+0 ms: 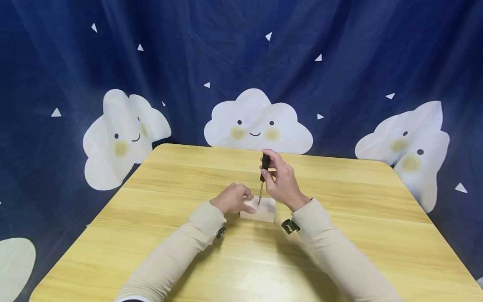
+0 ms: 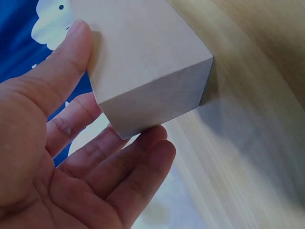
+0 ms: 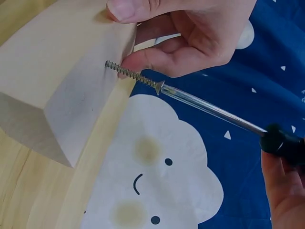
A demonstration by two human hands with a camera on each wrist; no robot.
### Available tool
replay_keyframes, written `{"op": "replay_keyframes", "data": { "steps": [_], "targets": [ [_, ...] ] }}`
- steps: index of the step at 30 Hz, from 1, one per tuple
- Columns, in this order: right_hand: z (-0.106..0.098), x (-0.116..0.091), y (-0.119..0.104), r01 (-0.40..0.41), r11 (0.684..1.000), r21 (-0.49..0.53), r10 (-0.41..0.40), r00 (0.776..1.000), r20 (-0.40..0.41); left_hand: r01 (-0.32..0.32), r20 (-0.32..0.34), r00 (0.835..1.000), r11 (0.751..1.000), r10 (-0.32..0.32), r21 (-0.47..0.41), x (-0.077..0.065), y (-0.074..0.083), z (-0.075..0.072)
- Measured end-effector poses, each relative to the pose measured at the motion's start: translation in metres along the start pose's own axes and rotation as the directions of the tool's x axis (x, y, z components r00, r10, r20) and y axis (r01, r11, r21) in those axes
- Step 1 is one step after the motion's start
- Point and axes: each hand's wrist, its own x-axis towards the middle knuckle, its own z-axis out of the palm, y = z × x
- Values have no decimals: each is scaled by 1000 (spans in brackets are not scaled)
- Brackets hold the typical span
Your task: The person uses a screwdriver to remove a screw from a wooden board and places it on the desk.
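Observation:
A pale wooden block (image 1: pixel 267 209) rests on the table. My left hand (image 1: pixel 235 199) grips its left end, thumb on one face and fingers around the other side, as the left wrist view shows with the block (image 2: pixel 147 52) and the hand (image 2: pixel 81 157). Held by its black handle, a screwdriver (image 1: pixel 266 165) is in my right hand (image 1: pixel 283 180), tilted slightly from upright. In the right wrist view, the screwdriver's shaft (image 3: pixel 212 109) meets the head of a long screw (image 3: pixel 133 76). The screw's point is at the block's upper face, with nearly all its thread exposed.
The wood-grain table (image 1: pixel 151 235) has rounded far corners and extends around the block on all sides. Behind it hangs a dark blue curtain (image 1: pixel 234 50) with white clouds and small triangles. Both wrists carry black straps; the right strap (image 1: pixel 290 226) is plainly seen.

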Motion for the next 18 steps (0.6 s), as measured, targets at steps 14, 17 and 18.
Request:
{"op": "replay_keyframes", "data": {
  "steps": [14,17,18],
  "targets": [
    [-2,-1,3,36,999,-20,-37,998,-43,3,-4,1000,1000,-3,0,0,-1,2],
    [-3,-1,2,10,999,-38,-12,998,-60,-1,-7,1000,1000,1,-2,0,-1,2],
    [-3,-1,2,1,999,-52,-4,998,-65,-2,-9,1000,1000,2,-1,0,-2,2]
  ]
}}
